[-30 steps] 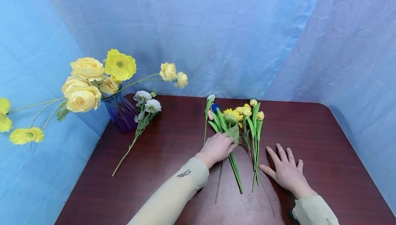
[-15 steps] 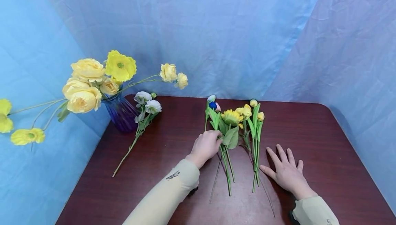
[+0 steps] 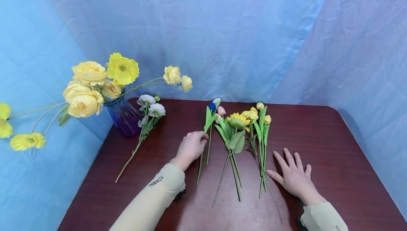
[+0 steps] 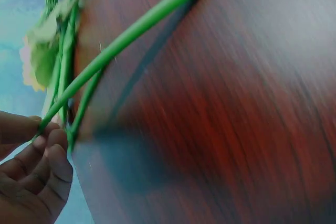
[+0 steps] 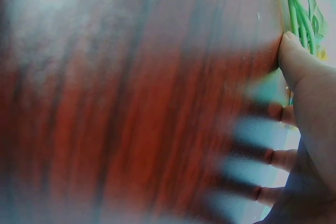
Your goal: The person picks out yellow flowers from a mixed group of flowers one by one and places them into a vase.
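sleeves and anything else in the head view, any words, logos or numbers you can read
Left sleeve: a small dark mark, too small and blurred to read.
Right sleeve: a faint mark at the frame's lower edge, cut off and unreadable.
Purple vase, table and blue backdrop: no text visible.

The bench (image 3: 318,146) is viewed from above and behind both hands by the head camera, facing forward and down. Each wrist view is taken close beside its own hand, skimming the wood. The green stems (image 4: 121,45) near the hands are shared by all three views.
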### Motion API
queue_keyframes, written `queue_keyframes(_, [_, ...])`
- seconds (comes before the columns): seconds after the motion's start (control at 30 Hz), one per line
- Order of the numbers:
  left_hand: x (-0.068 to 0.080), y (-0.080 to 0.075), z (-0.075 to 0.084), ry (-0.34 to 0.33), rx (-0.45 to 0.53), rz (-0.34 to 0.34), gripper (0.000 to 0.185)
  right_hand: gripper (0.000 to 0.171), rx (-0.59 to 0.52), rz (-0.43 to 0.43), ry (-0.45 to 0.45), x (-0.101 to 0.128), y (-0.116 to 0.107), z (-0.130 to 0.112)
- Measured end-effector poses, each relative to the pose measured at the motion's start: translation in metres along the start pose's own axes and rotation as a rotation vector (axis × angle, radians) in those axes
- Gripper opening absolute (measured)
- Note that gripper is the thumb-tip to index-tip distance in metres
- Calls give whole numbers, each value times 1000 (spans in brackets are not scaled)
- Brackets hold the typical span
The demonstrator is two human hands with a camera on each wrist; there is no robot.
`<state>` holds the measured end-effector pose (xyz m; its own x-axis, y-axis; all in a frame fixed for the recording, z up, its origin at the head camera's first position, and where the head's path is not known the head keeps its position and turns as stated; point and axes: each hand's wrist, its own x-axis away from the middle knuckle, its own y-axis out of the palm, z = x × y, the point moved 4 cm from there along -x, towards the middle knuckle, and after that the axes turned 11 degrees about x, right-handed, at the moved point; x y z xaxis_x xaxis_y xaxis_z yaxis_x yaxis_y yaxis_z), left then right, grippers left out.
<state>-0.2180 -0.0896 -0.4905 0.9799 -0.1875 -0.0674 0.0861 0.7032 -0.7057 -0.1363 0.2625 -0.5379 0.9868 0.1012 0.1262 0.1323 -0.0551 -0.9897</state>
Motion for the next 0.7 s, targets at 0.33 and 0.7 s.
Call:
queue_keyframes(0.33, [5,-19,-26,-94,-231,-46,18,87,-7,2,-3,1,0,-1])
queue_keyframes(0.7, [2,6,21,30,-243,-93,18,87,9,1,-2,-1,2,1])
